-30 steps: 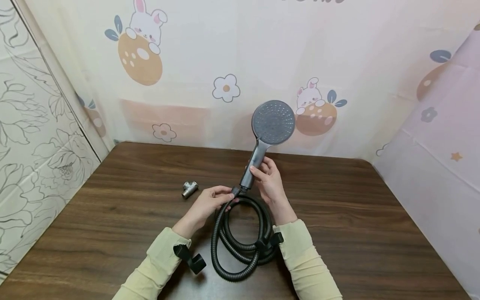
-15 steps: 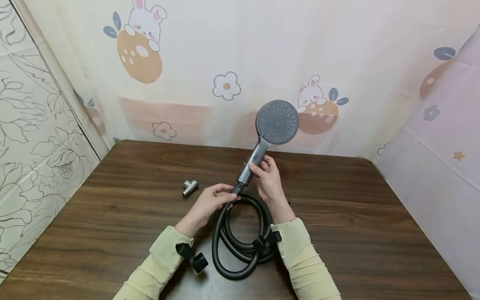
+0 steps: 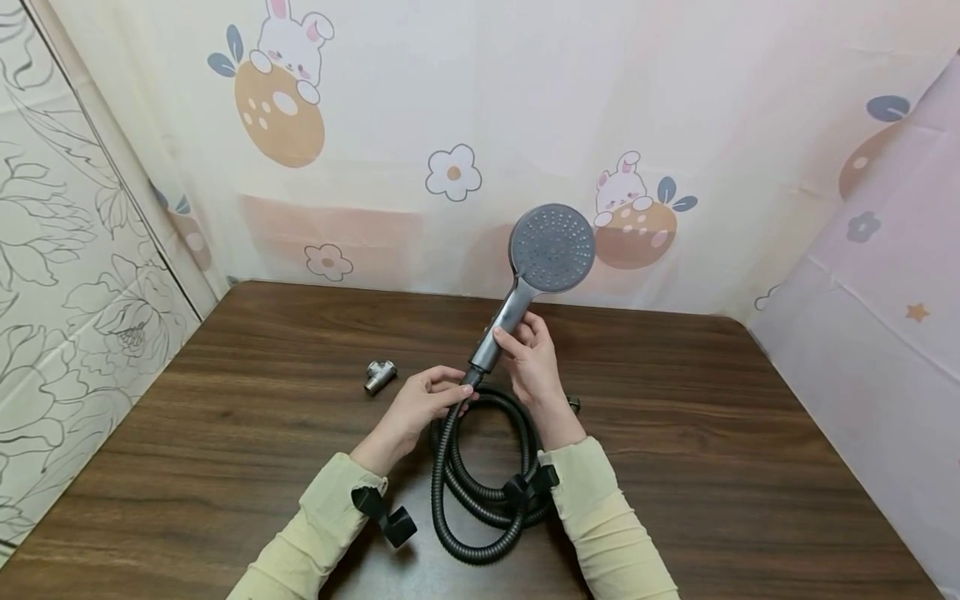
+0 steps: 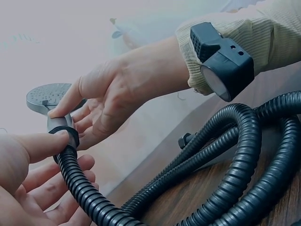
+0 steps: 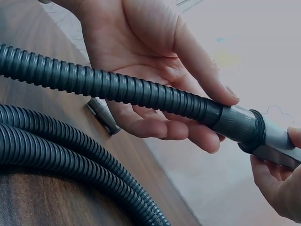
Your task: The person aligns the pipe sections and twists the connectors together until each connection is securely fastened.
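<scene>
A grey shower head with a round nozzle face is held up at a tilt over the far part of the table. My right hand grips its handle, thumb in front. My left hand pinches the smooth end connector of a black ribbed shower hose between thumb and fingers. The connector sits in line with the handle's lower end, right at it, in both wrist views. Below the hands the rest of the hose lies in loops, bundled by a black tie.
A small chrome T-shaped fitting lies on the wooden table, left of the hands. The hose's other end, a dark nut, shows near the right wrist. A patterned curtain hangs behind the table's back edge.
The handle's lower end and the hose connector, offset a second ago, are now lined up end to end. The shower head tilts a little more to the right, and the front hose loop has shifted slightly right.
</scene>
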A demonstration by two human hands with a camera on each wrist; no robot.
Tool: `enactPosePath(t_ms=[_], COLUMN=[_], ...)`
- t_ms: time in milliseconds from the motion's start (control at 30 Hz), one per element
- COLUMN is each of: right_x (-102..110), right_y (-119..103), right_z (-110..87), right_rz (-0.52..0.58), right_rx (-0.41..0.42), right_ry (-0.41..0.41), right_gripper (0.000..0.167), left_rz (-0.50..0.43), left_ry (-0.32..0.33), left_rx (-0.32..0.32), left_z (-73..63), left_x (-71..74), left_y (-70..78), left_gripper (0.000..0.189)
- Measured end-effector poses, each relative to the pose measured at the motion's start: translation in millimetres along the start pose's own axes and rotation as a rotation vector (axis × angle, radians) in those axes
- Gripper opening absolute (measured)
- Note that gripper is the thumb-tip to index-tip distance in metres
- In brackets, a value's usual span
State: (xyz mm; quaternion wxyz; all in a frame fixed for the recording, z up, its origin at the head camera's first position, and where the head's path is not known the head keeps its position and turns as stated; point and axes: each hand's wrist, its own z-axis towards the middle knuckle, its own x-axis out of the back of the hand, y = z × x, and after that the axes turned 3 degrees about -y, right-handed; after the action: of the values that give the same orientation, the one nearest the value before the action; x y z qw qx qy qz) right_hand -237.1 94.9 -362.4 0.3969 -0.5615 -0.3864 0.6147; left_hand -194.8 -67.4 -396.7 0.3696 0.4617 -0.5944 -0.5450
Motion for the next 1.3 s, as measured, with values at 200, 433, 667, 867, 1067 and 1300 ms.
enactPosePath(t_ms=[200,433,667,867,1067,1300], right_x=[-0.6,-1.9,-1.6,-1.2,-1.4,-3.1], right_y=[0.9,-0.2,-1.9,-0.8,-0.3,0.4], right_z=[-0.3,0.6,-0.4,-0.6,-0.8,-1.8], right_rz=[-0.022,-0.019,-0.024,-0.019,-0.023,-0.018], right_rx=[0.007,0.023,0.023,0.022,0.008,0.009], right_ry=[-0.003,0.003,0.005,0.012,0.020,0.022], right_gripper=[0.041,0.040,0.040,0.041,0.041,0.041], left_rz=[-0.019,-0.050,-0.059,-0.057,-0.045,-0.012], left_ry=[0.045,0.028,0.016,0.034,0.074,0.065], left_rx=[-0.002,-0.010,-0.009,-0.013,-0.013,-0.009], left_z=[0.6,-0.7,-1.7,-1.5,-1.1,-0.2], left_x=[-1.8,-1.4,0.0,-0.8,-2.4,-3.0], left_y=[-0.1,3.1,4.4,4.4,3.8,0.3], left_gripper=[0.028,0.028,0.028,0.029,0.027,0.028])
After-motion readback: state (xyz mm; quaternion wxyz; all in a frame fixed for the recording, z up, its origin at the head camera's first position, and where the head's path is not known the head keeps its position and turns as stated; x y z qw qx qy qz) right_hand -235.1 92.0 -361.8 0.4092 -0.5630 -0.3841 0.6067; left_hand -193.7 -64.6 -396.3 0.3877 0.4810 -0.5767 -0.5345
